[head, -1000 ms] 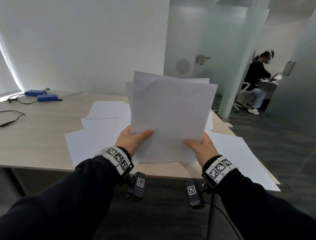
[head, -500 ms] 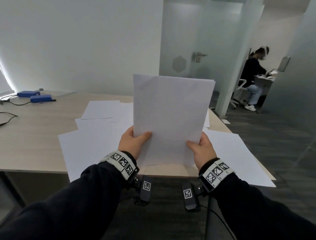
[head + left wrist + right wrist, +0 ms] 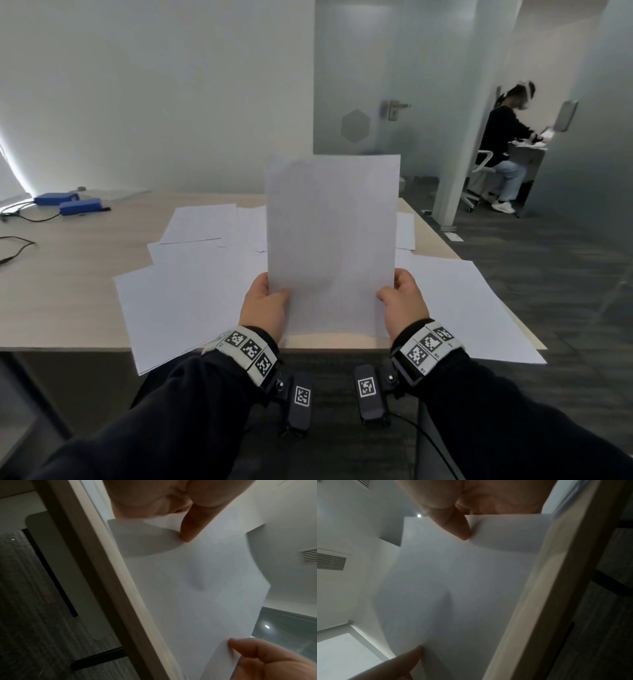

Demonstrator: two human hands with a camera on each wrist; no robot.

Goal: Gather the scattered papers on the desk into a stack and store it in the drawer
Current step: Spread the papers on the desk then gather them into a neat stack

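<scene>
**Stack of papers held upright over the counter edge**

I see both hands holding the stack of papers (image 3: 332, 240) upright, above the near edge of the counter (image 3: 68, 274). The bottom edge of the stack is just over that edge; I cannot tell if it touches the wood. My left hand (image 3: 263, 305) pinches the lower left side of the stack, with the thumb on the front face and the other fingers behind the sheets. My right hand (image 3: 404, 301) pinches the lower right side in the same way. In the left wrist view the thumb of the left hand presses flat on the paper, and the right thumb shows at the other side of the sheet. The edges of the stack look even from the head view.

Behind the stack, loose sheets (image 3: 191, 284) lie flat on the counter, overlapping one another. One large sheet (image 3: 472, 308) lies to the right of the stack and hangs a little over the near edge of the counter. Another one, to the left of the stack, hangs over the same edge too.

Far to the left of the stack, at the back of the counter, there are two blue boxes (image 3: 70, 202) with black cables (image 3: 17, 240). No drawer shows in any view.
</scene>
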